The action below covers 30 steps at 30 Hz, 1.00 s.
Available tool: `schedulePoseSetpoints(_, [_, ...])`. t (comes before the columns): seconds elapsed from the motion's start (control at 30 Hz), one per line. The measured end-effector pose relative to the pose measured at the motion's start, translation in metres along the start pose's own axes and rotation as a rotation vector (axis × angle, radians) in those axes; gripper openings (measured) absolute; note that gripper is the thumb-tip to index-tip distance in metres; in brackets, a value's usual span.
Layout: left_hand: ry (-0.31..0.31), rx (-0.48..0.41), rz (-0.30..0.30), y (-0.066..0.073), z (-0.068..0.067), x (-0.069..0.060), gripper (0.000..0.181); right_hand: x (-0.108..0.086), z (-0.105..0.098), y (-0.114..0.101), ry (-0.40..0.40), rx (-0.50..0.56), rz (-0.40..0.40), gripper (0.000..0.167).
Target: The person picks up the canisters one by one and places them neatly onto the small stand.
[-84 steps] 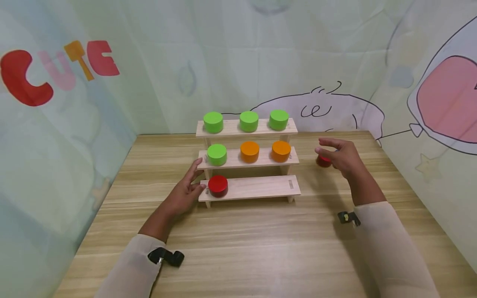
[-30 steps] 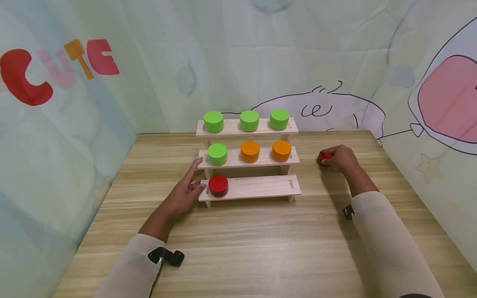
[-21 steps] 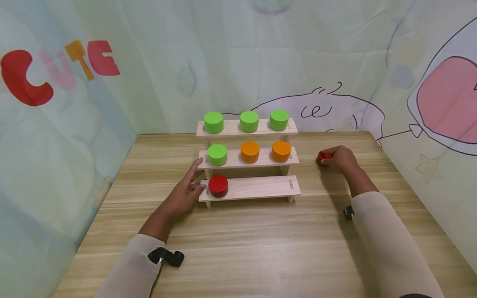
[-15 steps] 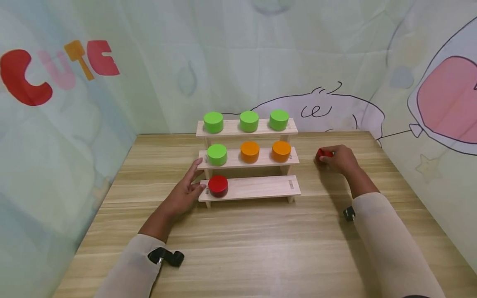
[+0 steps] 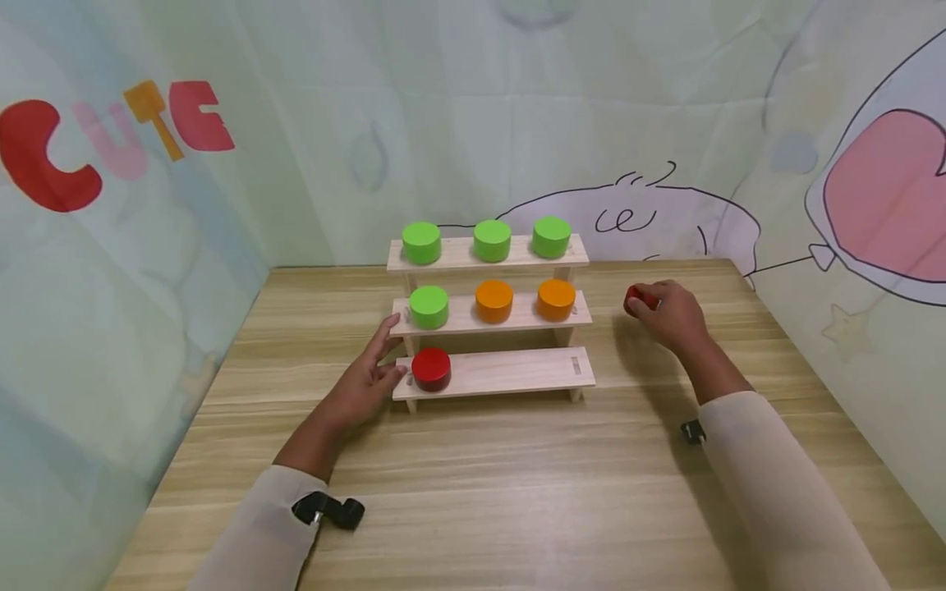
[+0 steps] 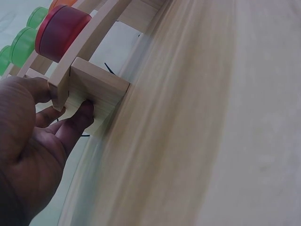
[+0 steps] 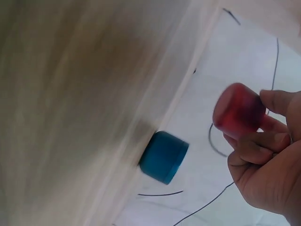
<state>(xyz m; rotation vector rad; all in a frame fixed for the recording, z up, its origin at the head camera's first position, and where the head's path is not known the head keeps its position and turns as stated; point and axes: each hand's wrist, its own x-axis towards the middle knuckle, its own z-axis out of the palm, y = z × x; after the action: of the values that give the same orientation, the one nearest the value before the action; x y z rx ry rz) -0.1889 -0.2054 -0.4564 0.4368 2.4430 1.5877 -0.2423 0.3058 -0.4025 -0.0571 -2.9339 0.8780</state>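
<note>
My right hand pinches a red cylinder block between thumb and fingers, held just above the table, right of the rack. A teal cylinder block stands on the table by that hand; the hand hides it in the head view. My left hand touches the left end of a three-tier wooden rack, its fingertips against the shelf end and the support board. Beside its thumb, another red cylinder block sits at the left of the lowest shelf.
Three green cylinder blocks stand along the top shelf. On the middle shelf are a green cylinder block at the left and two orange cylinder blocks. A printed cloth backdrop borders the wooden table behind and at both sides.
My right hand came down on the red cylinder block on the table, gripped it, tilted it and has now lifted it slightly. My left hand and the rack have kept their places.
</note>
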Motion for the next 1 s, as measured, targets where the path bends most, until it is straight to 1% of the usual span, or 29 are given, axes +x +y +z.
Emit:
schedulePoseSetpoints(0.13, [0.002, 0.002, 0.001, 0.001, 0.0, 0.0, 0.094, -0.01, 0.004, -0.012, 0.109, -0.014, -0.06, 0.049])
schedulePoseSetpoints(0.4, [0.001, 0.007, -0.008, 0.0, 0.0, 0.001, 0.094, -0.026, 0.007, -0.033, 0.241, -0.052, -0.145, 0.047])
schedulePoseSetpoints(0.57, [0.0, 0.01, -0.008, 0.0, 0.0, 0.001, 0.094, -0.035, 0.011, -0.044, 0.355, -0.026, -0.207, 0.045])
schedulePoseSetpoints(0.73, [-0.002, 0.017, 0.008, -0.001, -0.001, 0.001, 0.094, -0.043, 0.015, -0.056, 0.463, 0.012, -0.279, 0.042])
schedulePoseSetpoints(0.87, [-0.006, 0.017, 0.023, -0.001, -0.001, 0.0, 0.094, -0.048, 0.017, -0.066, 0.521, 0.032, -0.337, 0.04])
schedulePoseSetpoints(1.0, [-0.009, 0.016, 0.03, 0.0, -0.001, -0.001, 0.095, -0.054, 0.017, -0.077, 0.554, 0.028, -0.388, 0.041])
